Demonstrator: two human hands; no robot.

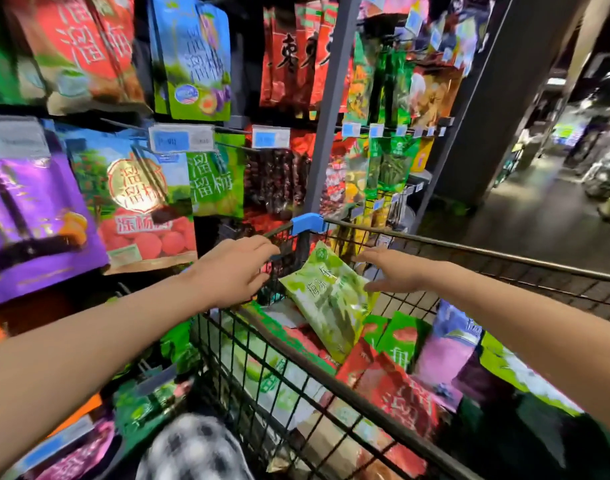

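Note:
A light green snack bag (326,299) lies tilted on top of other packets inside a black wire shopping cart (248,355). My left hand (236,268) reaches over the cart's left rim, fingers loosely bent, holding nothing. My right hand (391,271) stretches over the cart from the right with fingers extended; its fingertips are at the bag's upper right edge. Whether they touch the bag is unclear. Neither hand grips the bag.
Red, green and purple snack packets (400,393) fill the cart. A rack of hanging snack bags (137,188) stands close on the left and ahead, with price tags (180,138) on hooks. A grey pillar (483,98) rises at right, beside a dim aisle floor (538,216).

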